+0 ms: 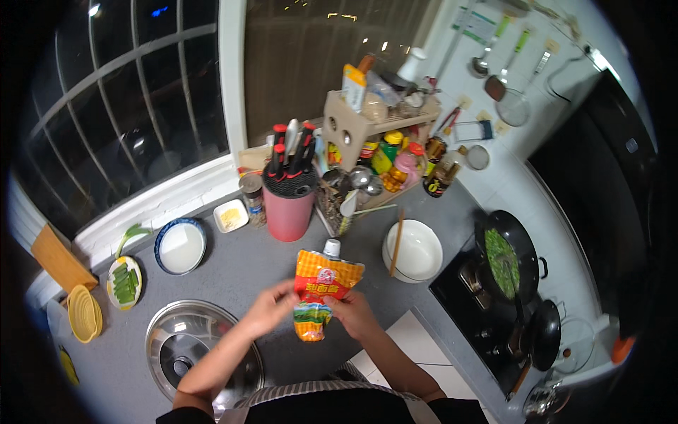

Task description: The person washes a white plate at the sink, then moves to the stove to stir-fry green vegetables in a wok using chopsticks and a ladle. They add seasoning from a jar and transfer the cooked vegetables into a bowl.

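Observation:
An orange and red foil pouch with a white screw cap is held upright over the counter, its cap pointing away from me. My left hand pinches the pouch's left edge. On the other edge, my right hand grips it with the thumb across the front. Printed writing and pictures cover the pouch. Just beyond it to the right stands a white bowl with wooden chopsticks laid over its rim. Below my left forearm lies a glass pan lid with a metal rim.
At right, a wok of chopped greens sits on the gas hob. A pink knife block and a seasoning rack line the back. Leftward are a blue-rimmed bowl, a plate of cut greens and a yellow basket.

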The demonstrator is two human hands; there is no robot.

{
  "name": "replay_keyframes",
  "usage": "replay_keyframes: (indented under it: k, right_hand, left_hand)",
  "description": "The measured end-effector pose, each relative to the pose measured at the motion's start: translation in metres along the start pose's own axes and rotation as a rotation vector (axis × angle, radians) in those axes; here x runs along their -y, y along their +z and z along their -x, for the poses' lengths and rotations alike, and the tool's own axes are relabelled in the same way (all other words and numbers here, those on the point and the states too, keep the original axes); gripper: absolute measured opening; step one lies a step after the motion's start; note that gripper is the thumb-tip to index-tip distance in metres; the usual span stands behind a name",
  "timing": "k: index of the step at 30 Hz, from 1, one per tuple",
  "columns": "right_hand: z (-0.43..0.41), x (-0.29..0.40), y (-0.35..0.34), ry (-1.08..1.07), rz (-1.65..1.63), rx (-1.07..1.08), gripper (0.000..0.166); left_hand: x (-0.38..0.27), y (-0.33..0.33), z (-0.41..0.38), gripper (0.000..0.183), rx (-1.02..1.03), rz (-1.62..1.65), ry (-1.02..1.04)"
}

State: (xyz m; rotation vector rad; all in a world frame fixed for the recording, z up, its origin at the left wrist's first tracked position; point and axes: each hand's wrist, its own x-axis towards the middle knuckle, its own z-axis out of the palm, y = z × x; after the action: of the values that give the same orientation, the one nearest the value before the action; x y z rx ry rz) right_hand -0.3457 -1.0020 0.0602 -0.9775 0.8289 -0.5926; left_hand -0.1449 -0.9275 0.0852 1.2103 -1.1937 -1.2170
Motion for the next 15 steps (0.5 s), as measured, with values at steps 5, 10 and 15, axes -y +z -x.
replay_keyframes:
  k: [5, 10, 15]
  right_hand:
    - [-0.028, -0.002, -0.011, -0.014, 0.114, -0.025, 0.023]
    - [-0.05, -0.01, -0.015, 0.163, 0.368, 0.031, 0.024]
    - [-0.074, -0.007, 0.001, 0.274, 0.394, 0.078, 0.03]
  left_hand:
    - [0.006, -0.1, -0.076, 0.03, -0.487, -0.038, 0.042]
    - [0.033, -0.164, -0.144, 0.03, -0.635, -0.071, 0.062]
    - [0.072, -0.206, -0.211, 0.04, -0.768, -0.103, 0.116]
